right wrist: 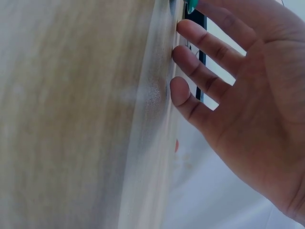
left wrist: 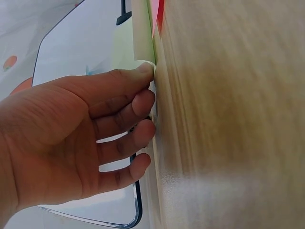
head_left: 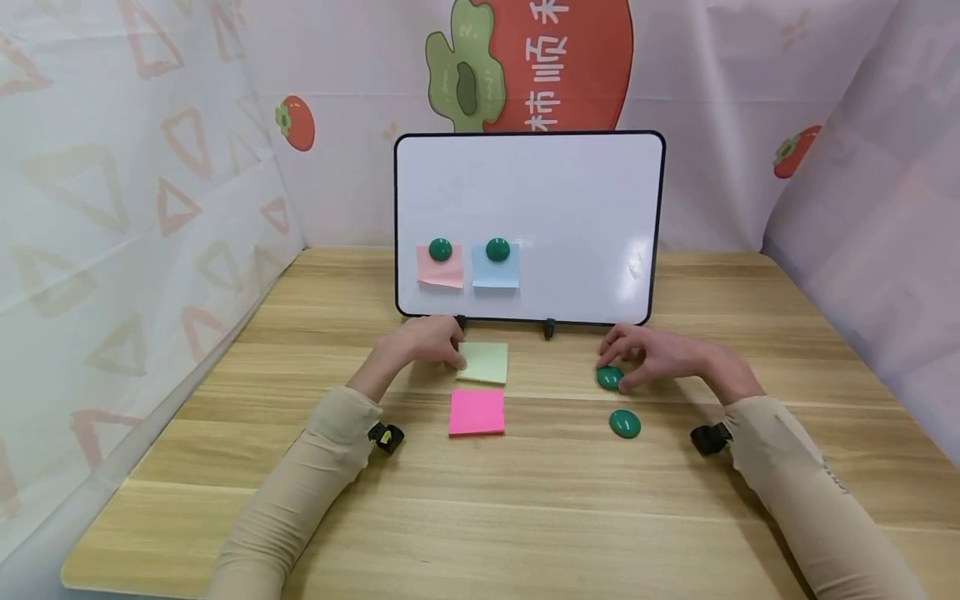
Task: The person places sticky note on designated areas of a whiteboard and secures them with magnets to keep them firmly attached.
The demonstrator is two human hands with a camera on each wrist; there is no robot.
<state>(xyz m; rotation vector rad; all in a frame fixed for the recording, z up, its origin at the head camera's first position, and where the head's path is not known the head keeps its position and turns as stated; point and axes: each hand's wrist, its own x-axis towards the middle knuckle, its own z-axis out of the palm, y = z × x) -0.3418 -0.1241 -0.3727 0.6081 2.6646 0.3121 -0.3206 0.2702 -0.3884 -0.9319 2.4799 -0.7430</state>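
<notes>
My left hand pinches the left edge of a pale yellow-green sticky note pad on the table. In the left wrist view, the thumb and index finger meet at the curled edge of the top sheet. A bright pink sticky note pad lies just nearer the front. Over on the right, my right hand has its thumb and fingertips around a round green magnet, which rests on the table. Another green magnet lies in front of that hand. The right wrist view catches only a sliver of green at its top.
A whiteboard stands on small black feet behind both hands. Green magnets hold a pink note and a light blue note on its lower left. Printed curtains enclose the wooden table at the back and sides.
</notes>
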